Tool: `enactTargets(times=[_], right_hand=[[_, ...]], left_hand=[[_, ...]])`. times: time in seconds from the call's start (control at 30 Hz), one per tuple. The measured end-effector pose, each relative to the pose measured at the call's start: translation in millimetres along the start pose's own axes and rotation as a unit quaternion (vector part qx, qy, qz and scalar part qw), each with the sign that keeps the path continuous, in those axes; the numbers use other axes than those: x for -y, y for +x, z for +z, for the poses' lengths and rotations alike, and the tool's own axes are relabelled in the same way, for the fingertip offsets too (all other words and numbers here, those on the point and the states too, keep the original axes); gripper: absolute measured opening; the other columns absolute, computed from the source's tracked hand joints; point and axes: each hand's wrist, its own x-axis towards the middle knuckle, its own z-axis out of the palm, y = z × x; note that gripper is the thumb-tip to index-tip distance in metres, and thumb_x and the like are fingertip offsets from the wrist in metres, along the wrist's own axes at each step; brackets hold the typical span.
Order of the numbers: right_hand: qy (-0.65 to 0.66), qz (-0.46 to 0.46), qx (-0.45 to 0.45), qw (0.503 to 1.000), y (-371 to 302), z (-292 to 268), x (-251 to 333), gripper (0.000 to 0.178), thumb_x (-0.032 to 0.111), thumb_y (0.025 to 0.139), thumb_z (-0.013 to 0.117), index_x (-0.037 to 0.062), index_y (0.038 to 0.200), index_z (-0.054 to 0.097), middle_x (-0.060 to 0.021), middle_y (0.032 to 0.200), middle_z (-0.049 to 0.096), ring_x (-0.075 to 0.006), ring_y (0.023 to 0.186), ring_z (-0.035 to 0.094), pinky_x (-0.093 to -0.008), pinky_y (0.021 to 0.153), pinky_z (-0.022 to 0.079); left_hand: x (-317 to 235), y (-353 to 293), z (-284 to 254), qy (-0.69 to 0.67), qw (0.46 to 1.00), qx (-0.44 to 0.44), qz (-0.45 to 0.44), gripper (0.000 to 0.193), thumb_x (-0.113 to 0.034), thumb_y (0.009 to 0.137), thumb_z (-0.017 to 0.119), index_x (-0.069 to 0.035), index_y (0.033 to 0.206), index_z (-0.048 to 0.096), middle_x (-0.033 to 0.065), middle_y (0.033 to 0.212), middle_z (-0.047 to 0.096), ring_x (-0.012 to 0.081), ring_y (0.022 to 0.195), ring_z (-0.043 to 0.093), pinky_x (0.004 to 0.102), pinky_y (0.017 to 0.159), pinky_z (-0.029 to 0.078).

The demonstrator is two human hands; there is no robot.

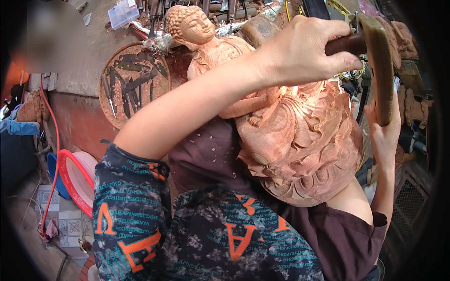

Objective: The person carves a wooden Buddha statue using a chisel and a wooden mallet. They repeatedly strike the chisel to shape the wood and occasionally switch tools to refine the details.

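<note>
A carved wooden seated figure [295, 131] with a curly-haired head leans across my lap, its head toward the far left and its leafy base near my right leg. My left arm reaches over it. At the far right, my left hand [309, 54] is closed round the dark brown handle [347, 45] of a tool, probably a chisel; its blade is hidden. My right hand [386, 124] grips the lower end of a curved wooden mallet [378, 68]. The mallet overlaps the end of the handle; whether they touch I cannot tell. Wood chips lie on my dark trousers.
Left of the figure, a round tray [106, 100] holds several dark chisels and blades. More tools and a clear plastic box [123, 14] lie at the back. Carved wood pieces [412, 89] line the right side. A red hose [52, 122] and red-rimmed basin [77, 180] are at left.
</note>
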Motion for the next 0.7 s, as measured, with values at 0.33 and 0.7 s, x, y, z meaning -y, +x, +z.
enactTargets(times=[0.33,0.7], right_hand=[[0.094,0.055,0.002,0.994,-2,-5,5,0.049,-0.005,0.082,0.064,0.0005,0.129,0.05,-0.0022,0.096,0.057,-0.0077,0.084,0.052,-0.0213,0.08,0.043],[0.104,0.098,0.039,0.989,4,-4,7,0.032,0.002,0.084,0.066,-0.0006,0.112,0.053,-0.0024,0.094,0.06,-0.0096,0.087,0.057,-0.0244,0.076,0.046]], left_hand=[[2,-6,5,-0.012,0.997,-0.019,0.076,0.036,-0.035,0.078,0.069,-0.002,0.091,0.065,0.0194,0.077,0.065,0.0347,0.073,0.066,0.0392,0.064,0.052],[-37,-3,7,0.139,0.985,-0.046,0.094,0.035,-0.028,0.082,0.065,0.001,0.098,0.056,0.0211,0.069,0.061,0.0354,0.067,0.066,0.0421,0.056,0.052]])
